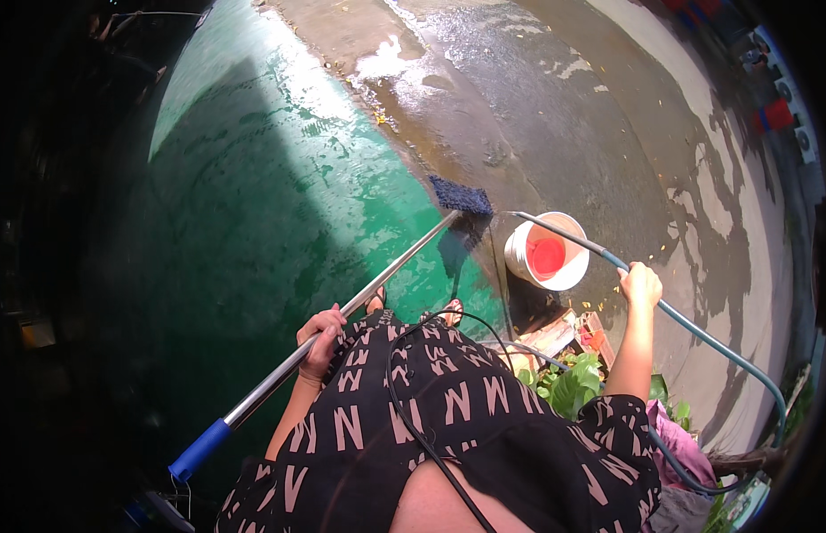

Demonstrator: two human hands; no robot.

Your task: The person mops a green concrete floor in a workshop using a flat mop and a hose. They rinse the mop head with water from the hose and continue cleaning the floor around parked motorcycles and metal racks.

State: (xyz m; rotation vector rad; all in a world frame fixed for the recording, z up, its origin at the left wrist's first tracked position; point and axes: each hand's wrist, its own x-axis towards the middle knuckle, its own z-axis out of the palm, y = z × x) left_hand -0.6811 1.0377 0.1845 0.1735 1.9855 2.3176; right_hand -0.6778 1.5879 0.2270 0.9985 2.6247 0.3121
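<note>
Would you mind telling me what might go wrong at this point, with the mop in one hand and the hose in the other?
1. The green floor looks wet and glossy, so a slip seems possible.
2. The right hand holds the hose with its end over the white bucket; a small swing might spill water outside it.
3. The left hand alone grips the long mop, which may twist or slide.

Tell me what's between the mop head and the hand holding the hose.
In the head view, a white bucket with a red scoop inside sits between the mop head and the right hand gripping the hose.
</note>
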